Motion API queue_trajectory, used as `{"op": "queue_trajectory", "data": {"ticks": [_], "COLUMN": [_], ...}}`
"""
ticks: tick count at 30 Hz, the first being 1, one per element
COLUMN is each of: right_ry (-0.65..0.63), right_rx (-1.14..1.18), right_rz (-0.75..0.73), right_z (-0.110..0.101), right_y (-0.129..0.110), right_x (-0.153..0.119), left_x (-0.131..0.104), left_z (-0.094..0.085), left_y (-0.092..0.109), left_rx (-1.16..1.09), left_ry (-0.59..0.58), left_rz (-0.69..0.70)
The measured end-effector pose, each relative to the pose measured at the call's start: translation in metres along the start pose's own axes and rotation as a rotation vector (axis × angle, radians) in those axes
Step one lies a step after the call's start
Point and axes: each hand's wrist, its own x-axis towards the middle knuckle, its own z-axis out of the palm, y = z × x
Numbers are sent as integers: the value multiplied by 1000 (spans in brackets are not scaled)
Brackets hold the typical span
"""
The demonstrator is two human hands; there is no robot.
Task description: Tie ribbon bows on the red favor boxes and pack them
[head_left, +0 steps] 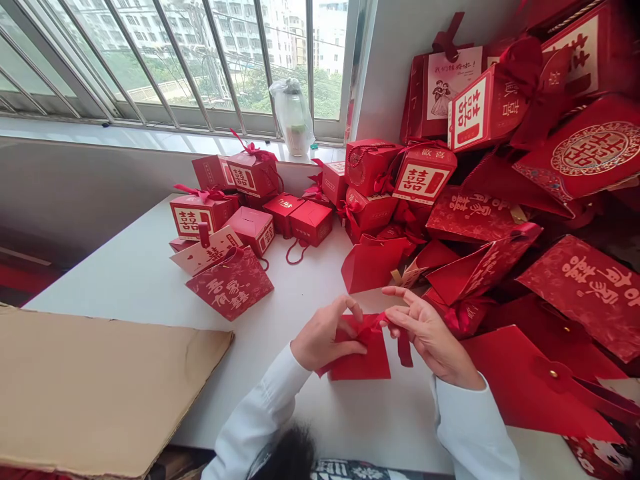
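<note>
A small red gift box (363, 367) with sloping sides stands on the white table in front of me. My left hand (327, 335) grips it from the left, thumb lying across its face and fingers curled near the top; part of the box is hidden behind this hand. At the box's top right corner, my right hand (427, 333) pinches a dark red ribbon (405, 350), whose loose end hangs down below the fingers. Just behind the box sits another plain red box (373, 265), touched by neither hand.
Red boxes and bags pile up on the right, including a large red envelope-like bag (520, 373). Finished-looking boxes with bows (253, 170) line the back. A patterned red bag (231, 283) stands left, near a cardboard flap (100, 387). A plastic-covered jar (295, 123) rests on the windowsill.
</note>
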Motion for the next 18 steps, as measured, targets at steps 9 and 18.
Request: {"op": "queue_trajectory", "data": {"ticks": [9,18], "right_ry": [-51,-21], "right_rx": [-25,-217], "right_rz": [-81,-126], "right_z": [28,66], "right_y": [-20,-5], "right_x": [0,-38], "left_x": [-3,-8], "left_z": [10,22], "left_y": [12,22], "left_rx": [91,180], "left_ry": [78,311], "left_rz": [-29,-39]}}
